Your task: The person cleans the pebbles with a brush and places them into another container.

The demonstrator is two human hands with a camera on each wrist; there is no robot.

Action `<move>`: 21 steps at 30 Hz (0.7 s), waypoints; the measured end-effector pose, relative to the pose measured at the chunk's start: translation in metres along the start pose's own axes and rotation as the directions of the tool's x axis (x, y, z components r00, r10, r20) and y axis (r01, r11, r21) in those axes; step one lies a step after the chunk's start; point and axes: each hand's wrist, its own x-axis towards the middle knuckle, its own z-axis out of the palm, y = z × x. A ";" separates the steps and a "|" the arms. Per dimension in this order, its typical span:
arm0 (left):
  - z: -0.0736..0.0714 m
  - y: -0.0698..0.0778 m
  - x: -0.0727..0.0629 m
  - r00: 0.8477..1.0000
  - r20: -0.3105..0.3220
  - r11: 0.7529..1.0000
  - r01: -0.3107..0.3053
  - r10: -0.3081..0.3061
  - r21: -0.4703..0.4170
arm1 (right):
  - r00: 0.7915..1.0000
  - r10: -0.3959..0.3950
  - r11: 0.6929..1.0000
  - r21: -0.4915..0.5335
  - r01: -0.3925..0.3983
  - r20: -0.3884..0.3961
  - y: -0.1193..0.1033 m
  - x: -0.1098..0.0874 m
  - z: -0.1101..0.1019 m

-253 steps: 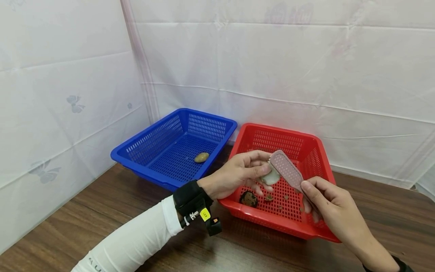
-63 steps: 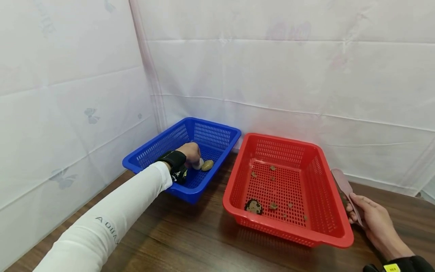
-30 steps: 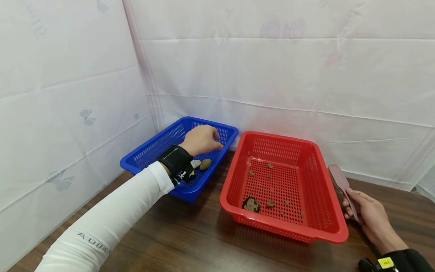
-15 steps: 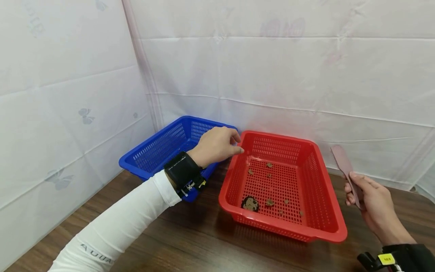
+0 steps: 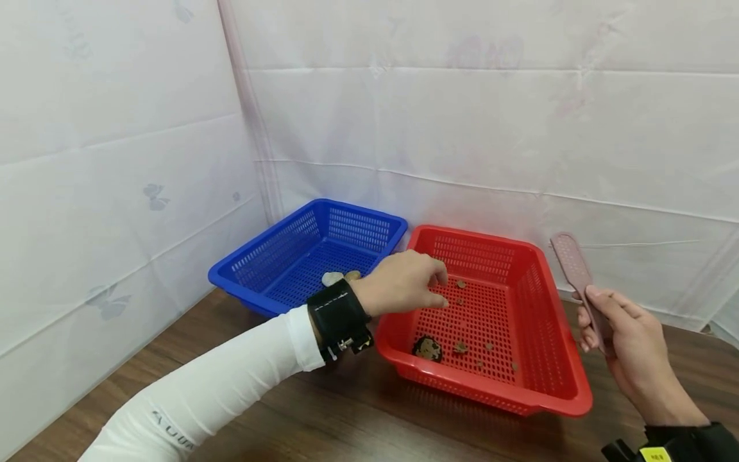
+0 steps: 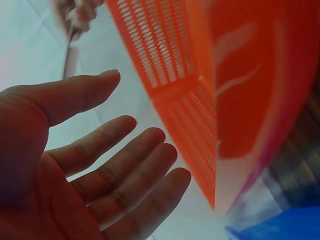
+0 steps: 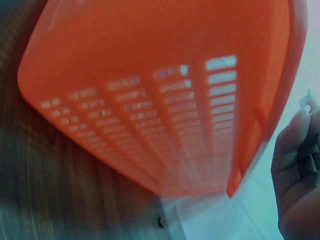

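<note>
My left hand (image 5: 407, 282) hangs over the left side of the red basket (image 5: 491, 402), fingers loosely bent and spread from the thumb. Nothing shows between them in the left wrist view, where the palm and fingers (image 6: 135, 165) face the camera. To the basket's right, my right hand (image 5: 632, 343) grips the handle of a pink paddle-like tool (image 5: 570, 260) with a dotted flat head, held upright. On the red basket's floor, near its front left corner, lies a dark-edged, mottled brown round lump (image 5: 427, 348). Several small brown crumbs (image 5: 460, 347) lie scattered around it.
A blue basket (image 5: 242, 296) stands to the left, holding a whitish stone (image 5: 331, 278) and a tan stone (image 5: 353, 275) side by side; my left wrist partly overlaps it. Both baskets sit on a brown wooden table (image 5: 323, 410). White sheeting (image 5: 462, 141) hangs behind and at left.
The left hand held a pale stone against the pink tool, then set it in the blue basket and moved right, over the red basket. The right hand went right with the tool, lately raising it.
</note>
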 end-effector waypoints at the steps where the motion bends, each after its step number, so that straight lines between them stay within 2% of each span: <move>1: 0.003 0.002 0.001 1.000 0.020 1.000 -0.010 0.010 0.013 | 1.000 -0.006 1.000 -0.003 0.006 0.000 -0.001 -0.001 0.003; 6: 0.016 0.010 0.006 0.992 0.125 0.994 -0.048 0.035 0.103 | 1.000 -0.017 0.999 -0.047 0.018 0.021 -0.003 -0.004 0.018; 11: 0.024 0.013 0.011 0.976 0.214 0.978 -0.073 0.031 0.195 | 0.999 0.018 0.997 -0.082 -0.014 0.048 -0.005 -0.005 0.030; 21: 0.037 0.010 0.011 0.953 0.302 0.971 -0.075 0.003 0.227 | 0.993 0.095 0.988 -0.126 -0.086 0.068 -0.002 -0.008 0.039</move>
